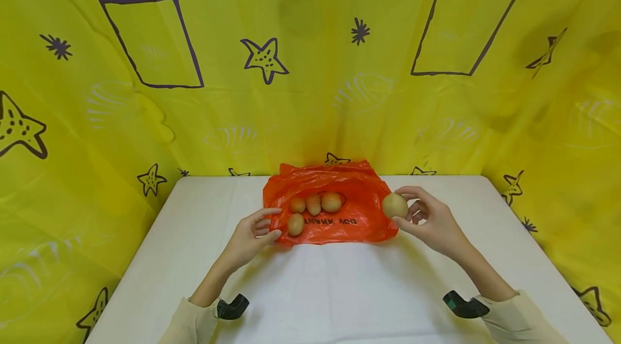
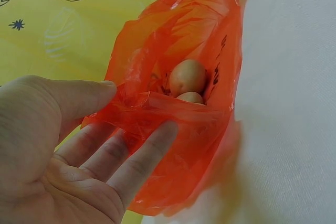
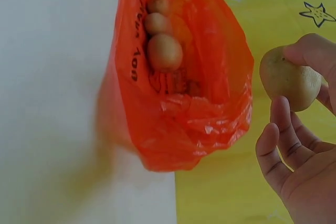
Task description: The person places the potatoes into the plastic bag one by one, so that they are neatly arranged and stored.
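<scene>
A red plastic bag (image 1: 339,233) with THANK YOU printed on it lies open on the table. Inside it are several potatoes, among them a large one (image 3: 165,52) and one near the left side (image 1: 296,224). At the bag's left edge, my left hand (image 1: 250,239) pinches the plastic; the thumb is on the inner side and the fingers are behind it in the left wrist view. My right hand (image 1: 429,220) holds a round, pale brown potato (image 3: 290,77) between thumb and fingertips, at the bag's right edge.
A white cloth covers the table (image 1: 330,290). Yellow curtains (image 1: 310,117) with star and fish drawings close off the back and both sides, and the bag lies near the back edge. Each wrist carries a black device, such as the right one (image 1: 466,305).
</scene>
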The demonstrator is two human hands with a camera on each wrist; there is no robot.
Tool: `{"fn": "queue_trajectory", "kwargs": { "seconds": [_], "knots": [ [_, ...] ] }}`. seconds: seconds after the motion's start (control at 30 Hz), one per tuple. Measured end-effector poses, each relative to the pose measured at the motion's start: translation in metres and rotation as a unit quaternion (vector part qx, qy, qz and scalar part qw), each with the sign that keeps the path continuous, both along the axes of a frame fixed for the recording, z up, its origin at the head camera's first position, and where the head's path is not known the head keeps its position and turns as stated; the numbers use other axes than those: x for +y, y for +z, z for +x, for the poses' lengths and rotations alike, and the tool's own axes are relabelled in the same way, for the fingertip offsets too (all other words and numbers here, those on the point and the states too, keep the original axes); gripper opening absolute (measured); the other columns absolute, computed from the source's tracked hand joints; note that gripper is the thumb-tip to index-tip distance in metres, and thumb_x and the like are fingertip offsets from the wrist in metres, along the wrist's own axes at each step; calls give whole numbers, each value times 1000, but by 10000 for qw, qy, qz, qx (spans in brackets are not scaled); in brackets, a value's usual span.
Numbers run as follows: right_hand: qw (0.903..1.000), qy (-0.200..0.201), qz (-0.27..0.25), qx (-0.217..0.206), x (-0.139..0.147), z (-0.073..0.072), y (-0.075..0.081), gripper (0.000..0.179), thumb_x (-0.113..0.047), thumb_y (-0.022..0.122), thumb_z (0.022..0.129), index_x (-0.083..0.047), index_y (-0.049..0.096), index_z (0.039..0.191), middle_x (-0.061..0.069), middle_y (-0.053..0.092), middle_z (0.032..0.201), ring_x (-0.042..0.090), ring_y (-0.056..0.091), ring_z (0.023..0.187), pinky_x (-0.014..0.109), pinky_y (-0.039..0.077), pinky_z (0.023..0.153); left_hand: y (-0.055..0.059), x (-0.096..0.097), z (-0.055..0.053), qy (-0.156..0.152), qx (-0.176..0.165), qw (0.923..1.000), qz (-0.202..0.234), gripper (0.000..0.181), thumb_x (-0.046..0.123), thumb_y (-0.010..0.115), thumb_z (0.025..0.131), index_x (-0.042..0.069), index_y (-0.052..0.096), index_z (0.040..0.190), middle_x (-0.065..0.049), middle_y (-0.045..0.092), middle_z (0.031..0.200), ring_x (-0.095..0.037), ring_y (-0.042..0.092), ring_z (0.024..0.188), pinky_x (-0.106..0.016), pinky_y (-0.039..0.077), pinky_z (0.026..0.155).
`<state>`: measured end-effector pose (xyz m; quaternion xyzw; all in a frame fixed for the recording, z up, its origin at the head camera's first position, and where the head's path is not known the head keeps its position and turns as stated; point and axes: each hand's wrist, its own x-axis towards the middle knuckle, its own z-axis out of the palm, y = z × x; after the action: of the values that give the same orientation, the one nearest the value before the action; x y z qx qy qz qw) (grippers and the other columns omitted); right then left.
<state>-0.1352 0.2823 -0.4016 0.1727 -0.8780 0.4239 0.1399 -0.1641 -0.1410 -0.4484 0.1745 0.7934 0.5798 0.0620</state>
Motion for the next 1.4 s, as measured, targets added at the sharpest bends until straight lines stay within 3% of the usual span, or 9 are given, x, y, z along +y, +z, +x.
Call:
{"fn": "queue_trajectory", "kwargs": {
  "seconds": [0.3, 0.53, 0.97, 1.2, 1.4],
  "knots": [
    [9993, 344, -153, 73, -23, -6, 1, 54, -4, 88, 80, -19, 63, 126, -1, 63, 106, 14, 61, 70, 24, 53, 61, -1, 0, 1, -14, 16, 10000, -2, 45, 9, 75, 94, 7, 61, 137, -19, 71, 118, -35, 71, 106, -33, 61, 85],
    [9975, 617, -336, -119, -41, -12, -3, 50, -11, 87, 83, -22, 63, 125, -2, 63, 105, 17, 60, 71, 26, 52, 60, -1, 0, 0, -35, -11, 10000, 28, 45, 9, 75, 95, 6, 61, 137, -19, 71, 116, -33, 72, 104, -32, 61, 84],
    [9935, 919, -627, -251, -73, -25, -16, 48, -13, 88, 82, -20, 65, 124, 2, 65, 106, 20, 60, 72, 27, 52, 63, -2, 1, 0, -76, -56, 10000, 27, 46, 10, 75, 94, 7, 60, 138, -18, 71, 115, -31, 72, 103, -31, 61, 83],
    [9931, 822, -564, -616, -86, -33, -26, 48, -16, 88, 83, -22, 64, 124, 4, 65, 109, 19, 60, 72, 27, 53, 66, -1, 2, 0, -30, -78, 10000, 1, 46, 10, 75, 95, 8, 61, 138, -17, 71, 118, -34, 71, 106, -32, 61, 84],
    [9881, 880, -804, -968, -99, -39, -36, 48, -17, 86, 85, -19, 62, 126, 10, 64, 111, 18, 58, 68, 26, 52, 63, -2, 2, 0, -50, -88, 9999, 10, 46, 9, 75, 95, 7, 60, 138, -17, 71, 117, -31, 72, 104, -32, 61, 84]
  ]
}}
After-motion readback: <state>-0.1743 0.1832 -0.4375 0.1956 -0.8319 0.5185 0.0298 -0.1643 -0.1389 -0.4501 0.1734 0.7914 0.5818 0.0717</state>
